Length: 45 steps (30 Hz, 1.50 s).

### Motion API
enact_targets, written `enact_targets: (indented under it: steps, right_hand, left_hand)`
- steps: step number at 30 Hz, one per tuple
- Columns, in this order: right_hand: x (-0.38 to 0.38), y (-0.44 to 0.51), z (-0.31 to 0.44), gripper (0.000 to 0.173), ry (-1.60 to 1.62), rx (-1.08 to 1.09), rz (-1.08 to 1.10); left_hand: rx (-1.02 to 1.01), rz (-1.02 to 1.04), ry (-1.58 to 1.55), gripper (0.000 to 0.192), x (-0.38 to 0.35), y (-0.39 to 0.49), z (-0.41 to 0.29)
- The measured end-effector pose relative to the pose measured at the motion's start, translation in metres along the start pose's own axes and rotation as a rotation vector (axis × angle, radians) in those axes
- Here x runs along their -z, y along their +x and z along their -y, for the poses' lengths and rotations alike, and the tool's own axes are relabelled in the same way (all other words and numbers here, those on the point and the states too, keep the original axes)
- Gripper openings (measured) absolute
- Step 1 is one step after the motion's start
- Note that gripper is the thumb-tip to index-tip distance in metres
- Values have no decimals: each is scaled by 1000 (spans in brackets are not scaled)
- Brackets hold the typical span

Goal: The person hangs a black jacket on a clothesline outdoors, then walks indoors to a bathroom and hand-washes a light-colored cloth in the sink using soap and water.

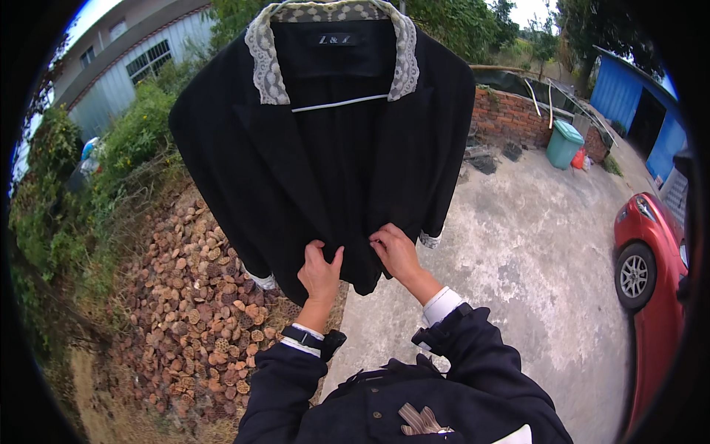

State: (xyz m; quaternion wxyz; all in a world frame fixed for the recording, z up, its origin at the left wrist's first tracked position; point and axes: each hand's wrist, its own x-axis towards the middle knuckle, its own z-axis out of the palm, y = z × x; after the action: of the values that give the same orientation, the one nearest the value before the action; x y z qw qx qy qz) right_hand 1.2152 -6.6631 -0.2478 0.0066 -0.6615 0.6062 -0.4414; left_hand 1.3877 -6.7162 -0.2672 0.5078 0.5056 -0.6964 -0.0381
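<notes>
A black jacket (266, 144) hangs in front of me with its front apart. Pale lace trims its collar (266, 61) and its cuffs. Across the neck opening runs the white bar of a clothes hanger (339, 103). My right hand (398, 254) pinches the front edge of the jacket low on the right side, fingertips together. Low on the other front panel, my left hand (320, 273) is against the cloth. Its thumb and forefinger are spread apart, and whether its other fingers grip fabric is hidden.
Dried lotus seed pods (194, 316) lie heaped on the ground at left, beside a concrete yard (510, 266). A red car (657, 311) stands at right. Farther back are a green wheeled bin (564, 144), a brick wall (510, 114) and a blue shed (621, 91).
</notes>
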Motion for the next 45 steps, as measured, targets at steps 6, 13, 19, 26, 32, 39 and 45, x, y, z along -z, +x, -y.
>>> enact_targets:
  steps: [6, 13, 19, 26, 32, 39, 45]
  right_hand:
    - [4, -19, 27, 8, 142, 50, -10]
    - [-21, 4, 38, 10, 260, -14, -11]
    - [-27, 12, 27, 13, 439, -194, 15]
    - [-23, 4, 21, 14, 458, -207, -8]
    - [-16, -12, 27, 16, 555, -278, -1]
    - [-3, -29, 42, 18, 502, -187, 21]
    - [15, -31, 56, 16, 414, -249, 2]
  left_hand:
    - [-263, -106, -65, 20, 8, 1, 7]
    - [-340, 92, -104, 16, 10, -2, -13]
    - [-84, 218, -154, 16, 6, 2, -19]
    - [-141, 226, -180, 22, 11, 9, -22]
    - [-148, 231, -155, 29, 18, 4, -25]
    - [-158, 351, -91, 25, 20, 7, -20]
    - [-262, 235, -220, 18, 22, 3, -18]
